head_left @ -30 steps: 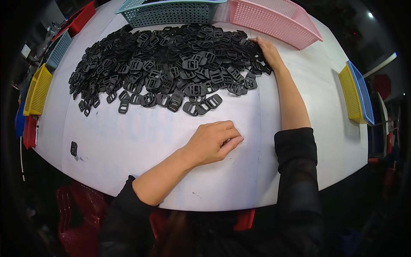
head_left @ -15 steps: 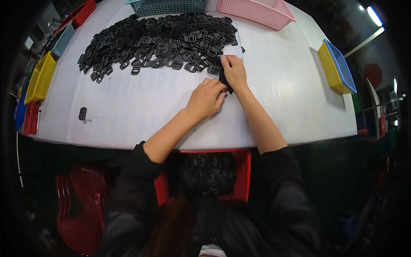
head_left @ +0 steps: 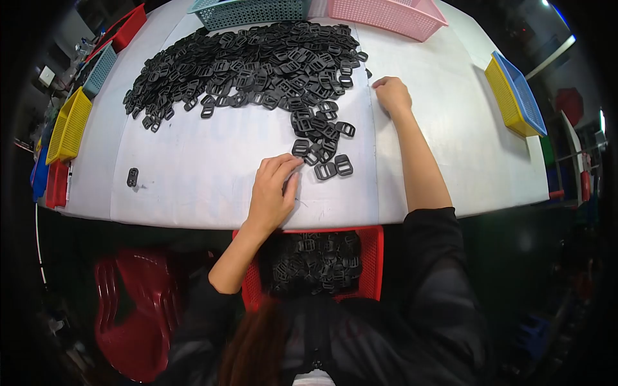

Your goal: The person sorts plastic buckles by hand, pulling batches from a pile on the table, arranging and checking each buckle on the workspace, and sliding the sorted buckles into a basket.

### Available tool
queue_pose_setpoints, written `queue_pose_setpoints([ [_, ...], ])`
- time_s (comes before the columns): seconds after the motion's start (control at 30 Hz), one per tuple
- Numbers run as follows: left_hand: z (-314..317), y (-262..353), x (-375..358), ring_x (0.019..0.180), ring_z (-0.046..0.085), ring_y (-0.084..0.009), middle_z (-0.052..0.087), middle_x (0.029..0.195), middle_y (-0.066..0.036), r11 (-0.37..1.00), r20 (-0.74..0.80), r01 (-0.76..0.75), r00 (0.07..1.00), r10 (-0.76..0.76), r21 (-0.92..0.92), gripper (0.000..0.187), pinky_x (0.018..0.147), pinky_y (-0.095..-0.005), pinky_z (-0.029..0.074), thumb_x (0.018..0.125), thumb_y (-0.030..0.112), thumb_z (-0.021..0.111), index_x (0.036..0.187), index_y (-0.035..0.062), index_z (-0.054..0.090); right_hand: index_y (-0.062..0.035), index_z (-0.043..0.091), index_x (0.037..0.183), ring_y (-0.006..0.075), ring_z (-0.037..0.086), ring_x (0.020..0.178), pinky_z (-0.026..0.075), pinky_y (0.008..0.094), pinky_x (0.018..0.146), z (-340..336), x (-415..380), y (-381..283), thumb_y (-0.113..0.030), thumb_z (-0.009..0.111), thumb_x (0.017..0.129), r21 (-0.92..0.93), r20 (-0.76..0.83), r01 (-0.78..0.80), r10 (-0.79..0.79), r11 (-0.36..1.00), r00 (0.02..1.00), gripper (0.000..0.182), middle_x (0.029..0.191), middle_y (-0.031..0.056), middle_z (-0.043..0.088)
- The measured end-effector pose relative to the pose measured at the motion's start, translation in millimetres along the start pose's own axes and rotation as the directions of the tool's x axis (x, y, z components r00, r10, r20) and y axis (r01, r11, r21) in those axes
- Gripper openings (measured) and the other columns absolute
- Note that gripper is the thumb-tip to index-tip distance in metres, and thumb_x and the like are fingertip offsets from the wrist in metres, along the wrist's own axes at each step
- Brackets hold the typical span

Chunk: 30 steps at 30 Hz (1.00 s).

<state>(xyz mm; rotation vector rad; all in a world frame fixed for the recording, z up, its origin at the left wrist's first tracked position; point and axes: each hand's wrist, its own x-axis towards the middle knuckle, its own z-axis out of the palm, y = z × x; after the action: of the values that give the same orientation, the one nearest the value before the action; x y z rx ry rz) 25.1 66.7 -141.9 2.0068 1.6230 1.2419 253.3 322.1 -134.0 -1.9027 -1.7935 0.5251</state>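
Black plastic strap buckles (head_left: pixel 244 61) lie in a broad heap across the far side of the table. From its right end a smaller cluster of buckles (head_left: pixel 322 132) spreads toward me, with two buckles at its near end. My left hand (head_left: pixel 273 190) rests at the near left of this cluster. Its fingers stretch to the edge of a buckle, and the thumb stands apart. To the right of the heap, my right hand (head_left: pixel 394 96) is over the white tabletop with its fingers curled together. Whatever may be under those fingers is hidden.
A red basket (head_left: pixel 372 264) holding black buckles stands below the table edge before me. Teal (head_left: pixel 257 14) and pink baskets (head_left: pixel 393 18) line the far edge. Yellow baskets (head_left: pixel 69 125) stand at the sides. One dark piece (head_left: pixel 132 177) lies left. A red chair (head_left: pixel 138 315) is below.
A group of buckles now lies spread out nearer to me from the heap. My left hand has moved back toward me and left; my right hand has moved away to the right.
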Motion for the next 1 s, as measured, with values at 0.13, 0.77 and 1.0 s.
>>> queue_pose_setpoints([
  [0.13, -1.8, 6.6, 3.5, 0.105, 0.057, -0.0303, 0.064, 0.112, -0.013, 0.999, 0.024, 0.046, 0.999, -0.045, -0.012, 0.028, 0.092, -0.0374, 0.046, 0.082, -0.003, 0.059, 0.109, 0.0010, 0.066, -0.0238, 0.077, 0.098, 0.0279, 0.060, 0.112, 0.042, 0.0470, 0.097, 18.3, 8.2, 7.9, -0.014, 0.059, 0.080, 0.017, -0.001, 0.268, -0.268, 0.963, 0.963, 0.028, 0.114, 0.0057, 0.069],
  [0.77, -1.2, 6.0, 5.7, 0.104, 0.058, -0.0306, 0.063, 0.115, -0.013, 0.997, -0.070, 0.054, 0.996, -0.058, -0.055, 0.030, 0.090, -0.0363, 0.047, 0.082, -0.006, 0.059, 0.110, 0.0025, 0.067, -0.0055, 0.070, 0.108, 0.0290, 0.068, 0.093, 0.054, 0.0373, 0.084, -11.0, -23.1, 16.5, -0.009, 0.056, 0.088, -0.020, -0.187, 0.347, -0.345, 0.938, 0.920, 0.026, 0.102, 0.0138, 0.071],
  [1.0, 33.2, 23.2, 22.4, 0.105, 0.056, -0.0311, 0.062, 0.112, -0.012, 0.984, -0.047, -0.177, 0.983, 0.178, 0.007, 0.033, 0.090, -0.0391, 0.047, 0.078, -0.011, 0.060, 0.108, 0.0035, 0.067, -0.0090, 0.068, 0.116, 0.0314, 0.064, 0.104, 0.050, 0.0410, 0.094, -2.7, 1.0, -2.9, -0.012, 0.062, 0.086, 0.017, -0.054, 0.362, -0.361, 0.932, 0.931, 0.031, 0.112, 0.0138, 0.069],
])
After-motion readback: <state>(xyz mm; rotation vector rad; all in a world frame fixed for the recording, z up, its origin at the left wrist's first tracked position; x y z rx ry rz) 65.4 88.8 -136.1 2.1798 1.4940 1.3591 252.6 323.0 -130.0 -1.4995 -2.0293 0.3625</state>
